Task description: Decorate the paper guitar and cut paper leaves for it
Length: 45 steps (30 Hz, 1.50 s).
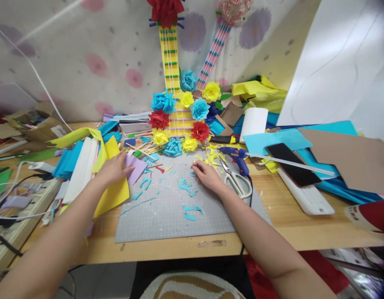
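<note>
My left hand point(112, 169) lies over a sheet of yellow paper point(114, 195) at the left edge of the grey cutting mat point(148, 226). Its thumb is stretched out apart from the fingers and reaches over a purple paper piece point(136, 170). My right hand point(207, 176) rests on the mat with its fingers curled and the fingertips together; whatever they may hold is hidden. Small blue paper scraps point(185, 187) lie beside it. Just right of this hand are scissors point(237, 180) with pale handles and a blue glue gun point(237, 155).
Behind the mat stands a yellow paper guitar point(169, 62) with paper flowers; a pink one point(210, 58) leans behind it. A black phone point(293, 164), cardboard point(350, 155) and a red-and-white cup point(371, 216) are at right. A power strip point(26, 222) with cables lies at left.
</note>
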{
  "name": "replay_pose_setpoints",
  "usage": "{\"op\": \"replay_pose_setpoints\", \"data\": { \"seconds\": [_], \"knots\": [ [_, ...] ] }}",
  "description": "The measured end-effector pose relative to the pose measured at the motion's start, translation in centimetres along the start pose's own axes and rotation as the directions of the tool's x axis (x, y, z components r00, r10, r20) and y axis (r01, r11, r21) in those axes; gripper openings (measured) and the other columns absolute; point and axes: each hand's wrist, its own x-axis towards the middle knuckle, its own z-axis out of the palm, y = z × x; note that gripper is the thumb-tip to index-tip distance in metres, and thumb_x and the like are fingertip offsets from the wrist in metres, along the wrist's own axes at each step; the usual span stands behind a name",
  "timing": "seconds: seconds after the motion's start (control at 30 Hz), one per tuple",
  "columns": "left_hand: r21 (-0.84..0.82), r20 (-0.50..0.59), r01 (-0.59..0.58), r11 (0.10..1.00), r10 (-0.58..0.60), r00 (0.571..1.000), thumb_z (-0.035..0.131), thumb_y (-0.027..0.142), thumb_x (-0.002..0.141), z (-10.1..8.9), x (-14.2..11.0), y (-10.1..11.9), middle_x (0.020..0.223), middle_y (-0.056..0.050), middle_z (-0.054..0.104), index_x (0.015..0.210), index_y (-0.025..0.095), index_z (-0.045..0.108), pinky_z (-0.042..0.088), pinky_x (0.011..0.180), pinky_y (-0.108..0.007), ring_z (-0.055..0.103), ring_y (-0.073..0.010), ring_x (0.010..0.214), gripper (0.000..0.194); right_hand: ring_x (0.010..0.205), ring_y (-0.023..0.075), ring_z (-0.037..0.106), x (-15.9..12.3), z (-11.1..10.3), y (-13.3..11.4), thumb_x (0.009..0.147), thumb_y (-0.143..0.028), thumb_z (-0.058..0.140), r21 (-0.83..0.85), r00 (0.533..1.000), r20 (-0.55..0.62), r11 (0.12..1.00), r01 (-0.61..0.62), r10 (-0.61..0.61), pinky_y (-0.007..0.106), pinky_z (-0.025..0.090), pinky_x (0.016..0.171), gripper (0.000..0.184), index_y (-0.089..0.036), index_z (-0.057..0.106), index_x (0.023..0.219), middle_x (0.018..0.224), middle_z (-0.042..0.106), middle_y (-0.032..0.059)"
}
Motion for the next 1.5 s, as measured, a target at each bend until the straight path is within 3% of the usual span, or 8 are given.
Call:
{"op": "replay_pose_setpoints", "data": {
  "seconds": [0.17, 0.37, 0.67, 0.87, 1.0, 1.17, 1.37, 1.5],
  "knots": [
    [0.061, -0.009, 0.083, 0.995, -0.083, 0.997, 0.034, 0.064, 0.077, -1.1, -1.2, -1.5, 0.13, -0.016, 0.049, 0.131, 0.02, 0.041, 0.028, 0.094, -0.055, 0.04, -0.0376, 0.12, 0.07, 0.054, 0.0129, 0.05, 0.2, 0.1, 0.0, 0.083, -0.035, 0.041, -0.032, 1.0, -0.018, 0.999, 0.011, -0.012, 0.024, 0.037, 0.056, 0.019, -0.02, 0.054, 0.083, 0.056, 0.051, -0.003],
    [0.136, -0.176, 0.073, 0.988, -0.048, 0.983, 0.029, 0.045, 0.085, -2.1, 0.5, -1.6, 0.104, -0.011, 0.062, 0.098, 0.015, 0.064, 0.038, 0.09, -0.037, 0.053, -0.0267, 0.103, 0.048, 0.051, 0.0122, 0.049, 0.2, 0.2, 0.2, 0.083, -0.036, 0.04, -0.02, 1.0, -0.007, 1.0, 0.006, -0.006, 0.024, 0.036, 0.054, 0.02, -0.021, 0.053, 0.084, 0.054, 0.05, -0.0041],
    [0.029, -0.1, -0.162, 0.986, 0.164, 0.981, 0.025, 0.035, 0.088, 1.3, 2.2, 3.8, 0.134, -0.015, 0.044, 0.128, 0.015, 0.043, 0.012, 0.104, -0.058, 0.04, -0.029, 0.123, 0.048, 0.056, 0.0133, 0.05, 0.1, 0.2, -0.1, 0.083, -0.034, 0.041, -0.038, 1.0, -0.017, 0.999, 0.001, -0.002, 0.025, 0.037, 0.057, 0.019, -0.02, 0.054, 0.084, 0.057, 0.052, -0.0025],
    [-0.104, -0.046, -0.122, 0.987, 0.118, 0.992, 0.021, 0.041, 0.089, 1.8, 1.2, 6.3, 0.142, -0.008, 0.034, 0.135, 0.026, 0.034, 0.021, 0.098, -0.062, 0.032, -0.0353, 0.127, 0.051, 0.054, 0.0129, 0.049, 0.1, 0.2, -0.3, 0.083, -0.035, 0.04, -0.022, 1.0, -0.002, 1.0, -0.007, 0.007, 0.024, 0.036, 0.056, 0.02, -0.021, 0.055, 0.084, 0.055, 0.05, -0.0031],
    [-0.212, -0.11, -0.081, 0.974, 0.059, 0.992, 0.023, 0.038, 0.088, 0.5, 1.4, 5.2, 0.136, -0.008, 0.044, 0.134, 0.022, 0.034, 0.033, 0.097, -0.046, 0.042, -0.0273, 0.122, 0.05, 0.053, 0.0125, 0.049, 0.1, 0.3, -0.4, 0.083, -0.034, 0.04, -0.011, 1.0, 0.008, 1.0, -0.021, 0.021, 0.024, 0.036, 0.055, 0.02, -0.021, 0.054, 0.085, 0.054, 0.049, -0.0037],
    [-0.109, -0.153, 0.19, 0.976, -0.205, 0.967, 0.034, 0.034, 0.082, -0.8, 2.9, 2.1, 0.114, -0.01, 0.06, 0.118, 0.02, 0.051, 0.043, 0.081, -0.039, 0.057, -0.0286, 0.1, 0.042, 0.052, 0.0125, 0.049, 0.0, 0.3, -0.6, 0.083, -0.035, 0.04, -0.016, 1.0, 0.008, 1.0, -0.026, 0.026, 0.024, 0.037, 0.055, 0.02, -0.021, 0.054, 0.084, 0.054, 0.049, -0.0036],
    [0.078, -0.07, 0.161, 0.984, -0.156, 0.985, 0.044, 0.039, 0.075, -1.1, 3.8, 1.3, 0.109, -0.012, 0.062, 0.112, 0.019, 0.056, 0.044, 0.078, -0.039, 0.057, -0.0313, 0.098, 0.044, 0.055, 0.0129, 0.05, 0.1, 0.3, -0.4, 0.084, -0.034, 0.04, -0.046, 1.0, 0.004, 0.999, -0.011, 0.011, 0.024, 0.037, 0.056, 0.02, -0.021, 0.055, 0.084, 0.055, 0.051, -0.0027],
    [0.065, 0.021, 0.104, 0.992, -0.106, 0.994, 0.046, 0.038, 0.073, -1.1, 3.9, 1.3, 0.12, -0.016, 0.055, 0.124, 0.014, 0.044, 0.044, 0.079, -0.038, 0.056, -0.0311, 0.102, 0.056, 0.055, 0.013, 0.05, 0.1, 0.3, -0.2, 0.084, -0.035, 0.04, -0.048, 1.0, 0.004, 0.999, -0.005, 0.005, 0.024, 0.037, 0.057, 0.021, -0.021, 0.055, 0.085, 0.057, 0.052, -0.0026]
  ]
}}
